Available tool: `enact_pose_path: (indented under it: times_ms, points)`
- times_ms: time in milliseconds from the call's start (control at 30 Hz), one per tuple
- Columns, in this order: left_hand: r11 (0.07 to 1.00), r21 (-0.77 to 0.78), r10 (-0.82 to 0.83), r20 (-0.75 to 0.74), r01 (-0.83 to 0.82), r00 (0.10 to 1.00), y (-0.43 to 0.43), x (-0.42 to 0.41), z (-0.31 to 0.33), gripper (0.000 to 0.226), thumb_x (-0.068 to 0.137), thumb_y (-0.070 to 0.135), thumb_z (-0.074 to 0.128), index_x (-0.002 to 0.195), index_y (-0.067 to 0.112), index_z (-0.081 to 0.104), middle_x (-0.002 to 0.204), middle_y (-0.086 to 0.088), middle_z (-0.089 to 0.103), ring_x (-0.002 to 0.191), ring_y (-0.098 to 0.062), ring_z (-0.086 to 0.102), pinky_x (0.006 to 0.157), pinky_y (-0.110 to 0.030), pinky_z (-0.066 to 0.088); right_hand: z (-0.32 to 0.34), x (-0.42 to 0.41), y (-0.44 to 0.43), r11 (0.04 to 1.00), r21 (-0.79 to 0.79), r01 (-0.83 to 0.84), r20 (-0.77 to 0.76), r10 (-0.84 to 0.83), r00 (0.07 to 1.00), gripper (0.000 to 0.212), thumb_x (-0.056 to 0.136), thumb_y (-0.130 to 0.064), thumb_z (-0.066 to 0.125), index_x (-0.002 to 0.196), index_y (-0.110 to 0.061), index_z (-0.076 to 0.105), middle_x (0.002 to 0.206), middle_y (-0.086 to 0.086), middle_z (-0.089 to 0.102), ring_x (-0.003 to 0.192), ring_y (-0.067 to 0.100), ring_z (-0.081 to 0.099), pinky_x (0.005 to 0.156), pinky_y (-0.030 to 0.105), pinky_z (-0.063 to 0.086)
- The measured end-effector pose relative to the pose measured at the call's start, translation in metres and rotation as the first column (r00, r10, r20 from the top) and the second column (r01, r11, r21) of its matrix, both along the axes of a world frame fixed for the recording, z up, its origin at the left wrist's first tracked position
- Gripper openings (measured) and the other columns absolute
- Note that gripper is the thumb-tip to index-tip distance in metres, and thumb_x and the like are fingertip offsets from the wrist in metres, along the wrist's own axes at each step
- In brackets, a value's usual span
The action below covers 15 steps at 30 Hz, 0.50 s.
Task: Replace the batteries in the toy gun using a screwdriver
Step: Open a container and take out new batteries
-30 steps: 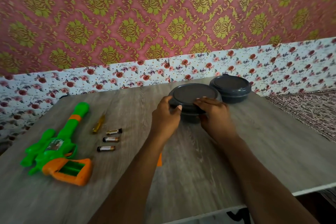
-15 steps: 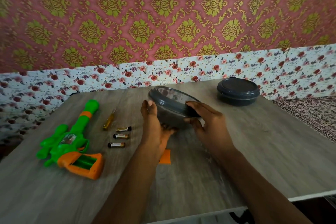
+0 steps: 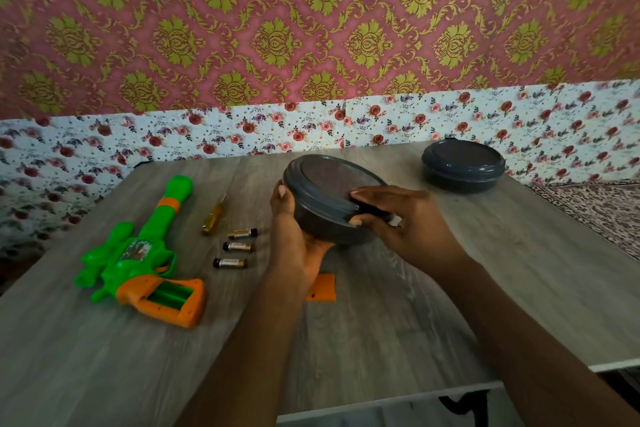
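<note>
Left hand [image 3: 294, 239] cups the side and underside of a grey lidded container [image 3: 325, 204], thumb up at the rim. Right hand [image 3: 408, 225] pinches the lid edge, fingers on top, thumb under. The container is tilted and lifted off the table [image 3: 398, 322].

Risks: the lid may let go suddenly under the right-hand pull, so the tilted tub could slip from the left palm and dump whatever is inside (contents not visible). The orange battery cover [image 3: 323, 288] lies just under the left wrist, and a forearm sweep could knock it away. Three batteries [image 3: 239, 246] lie just left of the left hand and are loose, so they would likely roll if bumped. No screw is visible, so it could be easy to lose.

The screwdriver [image 3: 213, 218] lies beyond the batteries. The toy gun [image 3: 145, 260] is well left of the hands, flat, with its orange grip compartment open and apparently empty.

A second grey container [image 3: 464, 166] sits closed, beyond the right hand. The table is grey wood-grain. Behind it is a floral wall band [image 3: 242, 135] with pink-gold damask wallpaper [image 3: 311, 28] above. A patterned cloth [image 3: 588, 208] lies far right.
</note>
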<state>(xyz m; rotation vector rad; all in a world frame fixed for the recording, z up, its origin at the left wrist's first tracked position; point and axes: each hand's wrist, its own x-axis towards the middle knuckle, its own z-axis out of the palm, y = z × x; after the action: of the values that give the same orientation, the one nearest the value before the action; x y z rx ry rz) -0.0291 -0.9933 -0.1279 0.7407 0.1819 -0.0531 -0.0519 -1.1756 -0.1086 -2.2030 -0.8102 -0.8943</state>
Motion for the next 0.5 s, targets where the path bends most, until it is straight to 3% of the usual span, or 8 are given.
enact_pose_path:
  times_ms: [133,233,500]
  points:
    - [1.000,0.029,-0.008,0.022,0.008,1.000,0.001,0.000,-0.001,0.053,0.101,0.055,0.048,0.145,0.026,0.051,0.137,-0.016,0.062,0.118,-0.038,0.063,0.071,-0.054,0.062,0.016,-0.002,-0.005,0.972,-0.237,0.011,0.042,-0.001,0.999,0.048,0.084,-0.024,0.084,0.127,-0.007,0.071,0.120,0.008,0.075,0.104,0.017,0.074,0.092,0.033,0.061]
    - [1.000,0.025,-0.011,0.009,0.010,1.000,0.002,-0.001,-0.001,0.050,0.103,0.051,0.048,0.144,0.023,0.052,0.137,-0.018,0.061,0.119,-0.039,0.062,0.066,-0.050,0.062,0.026,0.002,-0.006,0.921,-0.389,0.013,0.041,0.003,0.999,0.050,0.085,-0.024,0.081,0.130,-0.005,0.069,0.123,0.012,0.074,0.106,0.024,0.074,0.093,0.038,0.061]
    - [1.000,0.016,0.002,-0.023,-0.002,1.000,0.001,-0.003,0.001,0.048,0.103,0.050,0.047,0.143,0.023,0.053,0.136,-0.017,0.062,0.117,-0.037,0.063,0.064,-0.050,0.063,0.033,0.012,-0.012,0.912,-0.403,-0.075,-0.012,0.076,0.997,0.041,0.088,-0.015,0.079,0.127,-0.006,0.071,0.125,0.011,0.073,0.113,0.024,0.071,0.098,0.035,0.057]
